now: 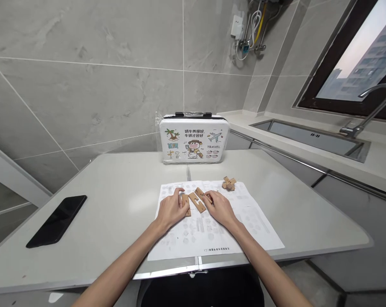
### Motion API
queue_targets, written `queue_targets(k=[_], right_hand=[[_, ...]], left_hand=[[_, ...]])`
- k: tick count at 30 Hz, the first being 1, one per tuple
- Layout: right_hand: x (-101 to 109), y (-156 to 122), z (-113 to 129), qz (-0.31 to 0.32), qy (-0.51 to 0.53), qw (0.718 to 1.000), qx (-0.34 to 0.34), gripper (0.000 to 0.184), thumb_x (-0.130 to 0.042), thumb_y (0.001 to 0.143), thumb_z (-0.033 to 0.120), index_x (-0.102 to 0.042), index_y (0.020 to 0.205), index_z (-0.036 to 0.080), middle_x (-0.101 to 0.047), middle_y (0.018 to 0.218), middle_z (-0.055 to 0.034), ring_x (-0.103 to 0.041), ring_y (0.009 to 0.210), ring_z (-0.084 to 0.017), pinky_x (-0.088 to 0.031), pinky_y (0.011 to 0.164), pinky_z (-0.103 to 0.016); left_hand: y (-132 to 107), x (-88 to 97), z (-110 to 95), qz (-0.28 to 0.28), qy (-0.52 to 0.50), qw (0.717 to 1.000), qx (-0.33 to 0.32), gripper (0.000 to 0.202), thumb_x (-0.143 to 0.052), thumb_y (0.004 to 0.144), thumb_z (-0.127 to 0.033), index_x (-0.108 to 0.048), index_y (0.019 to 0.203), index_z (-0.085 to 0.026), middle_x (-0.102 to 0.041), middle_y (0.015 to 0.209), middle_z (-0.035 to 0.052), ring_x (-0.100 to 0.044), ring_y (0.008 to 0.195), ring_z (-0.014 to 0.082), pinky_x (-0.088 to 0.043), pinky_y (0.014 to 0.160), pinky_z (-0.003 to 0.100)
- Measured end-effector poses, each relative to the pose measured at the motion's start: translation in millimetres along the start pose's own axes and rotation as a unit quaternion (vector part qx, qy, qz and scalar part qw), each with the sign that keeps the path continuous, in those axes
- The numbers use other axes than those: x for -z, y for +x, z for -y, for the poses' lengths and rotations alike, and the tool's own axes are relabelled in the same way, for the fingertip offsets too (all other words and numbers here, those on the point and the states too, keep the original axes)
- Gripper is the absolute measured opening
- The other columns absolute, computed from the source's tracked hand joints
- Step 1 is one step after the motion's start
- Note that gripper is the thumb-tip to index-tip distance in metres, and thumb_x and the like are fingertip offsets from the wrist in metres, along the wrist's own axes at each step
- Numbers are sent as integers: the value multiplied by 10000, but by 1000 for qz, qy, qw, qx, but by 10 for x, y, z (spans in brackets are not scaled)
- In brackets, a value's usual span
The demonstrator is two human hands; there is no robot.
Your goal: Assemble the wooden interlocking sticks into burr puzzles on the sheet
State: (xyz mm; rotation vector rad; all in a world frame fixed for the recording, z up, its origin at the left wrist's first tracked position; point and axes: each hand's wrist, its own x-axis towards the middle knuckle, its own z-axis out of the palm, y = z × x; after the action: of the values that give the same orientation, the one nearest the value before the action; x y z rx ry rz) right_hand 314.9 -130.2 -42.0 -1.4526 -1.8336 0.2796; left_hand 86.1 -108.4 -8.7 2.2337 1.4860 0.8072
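Several flat notched wooden puzzle pieces lie over a printed paper sheet (193, 245) in front of me. My left hand (171, 209) is closed, its thumb and fingers at the edge of one upright wooden puzzle piece (185, 199). A second notched piece (197, 203) lies slanted in the middle, apart from my left hand. My right hand (222, 207) is closed, with its fingertips on a wooden piece (209, 198) that they partly cover. Close by its fingers is another slanted piece (199, 192). An interlocked wooden burr puzzle (229, 183) sits at the sheet's far right.
A white cartoon-printed case (194, 140) in clear plastic stands at the table's back, near the tiled wall. On the left lies a black phone (56, 221). To the right is a counter with a sink (311, 136) and a faucet (368, 113). The folding table (122, 183) has a centre seam.
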Motion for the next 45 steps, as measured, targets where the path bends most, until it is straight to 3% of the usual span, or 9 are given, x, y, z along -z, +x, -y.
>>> queue_targets(k=[3, 6, 10, 14, 21, 28, 36, 42, 45], right_hand=[[-2, -10, -1, -4, 0, 1000, 3, 193, -518, 1059, 329, -679, 1042, 224, -753, 1016, -94, -686, 949, -280, -469, 805, -362], [0, -21, 26, -3, 2, 1000, 9, 240, -496, 1078, 345, -682, 979, 230, -729, 921, -83, -671, 878, -275, -466, 781, -372], [-7, -41, 117, 17, 18, 999, 29, 293, -463, 1099, 339, -677, 929, 235, -699, 877, -71, -661, 864, -263, -483, 785, -381], [-23, -69, 227, 49, 33, 997, 46, 312, -442, 1111, 305, -698, 945, 240, -669, 870, -60, -650, 841, -243, -494, 747, -368], [-49, -94, 289, 61, 59, 995, 44, 231, -477, 1089, 227, -707, 1074, 230, -687, 908, -55, -654, 845, -236, -504, 753, -361], [-25, -72, 349, 66, 84, 994, 20, 221, -459, 1092, 223, -664, 1010, 232, -672, 862, -29, -626, 781, -213, -488, 713, -342], [-21, -55, 351, 103, 90, 991, -18, 255, -439, 1102, 279, -661, 986, 232, -685, 860, -40, -639, 775, -221, -511, 702, -351], [21, -23, 362, 109, 135, 983, -63, 257, -462, 1095, 336, -688, 1020, 239, -727, 929, -58, -682, 826, -228, -544, 728, -344], [101, -29, 326, 89, 159, 976, -117, 280, -476, 1087, 403, -707, 1075, 245, -747, 953, -61, -686, 791, -214, -549, 704, -316]], left_hand=[[13, 15, -8, 4, 8, 999, -41, 330, -561, 908, -253, -604, 1233, -217, -653, 746, -1, -663, 736, 253, -469, 727, 354], [24, 36, -28, 11, 1, 995, -99, 312, -591, 929, -311, -605, 1225, -211, -685, 1067, 90, -650, 1028, 295, -495, 942, 438], [14, 55, -33, 45, -28, 985, -165, 639, -785, 839, -473, -544, 1378, -228, -579, 1407, 148, -536, 1323, 351, -439, 1128, 502], [3, 73, -12, 103, -64, 973, -198, 870, -837, 811, -556, -427, 1518, -256, -535, 1494, 163, -499, 1386, 376, -408, 1171, 546], [7, 142, -23, 122, -69, 980, -140, 760, -819, 864, -503, -445, 1487, -280, -589, 1424, 122, -541, 1327, 339, -501, 1087, 500], [70, 241, 82, 108, -51, 988, -98, 684, -803, 885, -437, -464, 1458, -281, -595, 1384, 118, -558, 1280, 335, -516, 1055, 498], [200, 415, 370, 74, -22, 996, -31, 685, -779, 906, -406, -442, 1495, -314, -580, 1459, 91, -522, 1352, 324, -494, 1104, 502], [223, 405, 481, 71, -11, 997, 10, 675, -727, 952, -432, -399, 1531, -321, -533, 1523, 95, -467, 1415, 335, -479, 1120, 524], [218, 379, 507, 60, -5, 998, 24, 681, -705, 967, -459, -383, 1550, -316, -514, 1538, 113, -458, 1427, 345, -487, 1111, 532]])
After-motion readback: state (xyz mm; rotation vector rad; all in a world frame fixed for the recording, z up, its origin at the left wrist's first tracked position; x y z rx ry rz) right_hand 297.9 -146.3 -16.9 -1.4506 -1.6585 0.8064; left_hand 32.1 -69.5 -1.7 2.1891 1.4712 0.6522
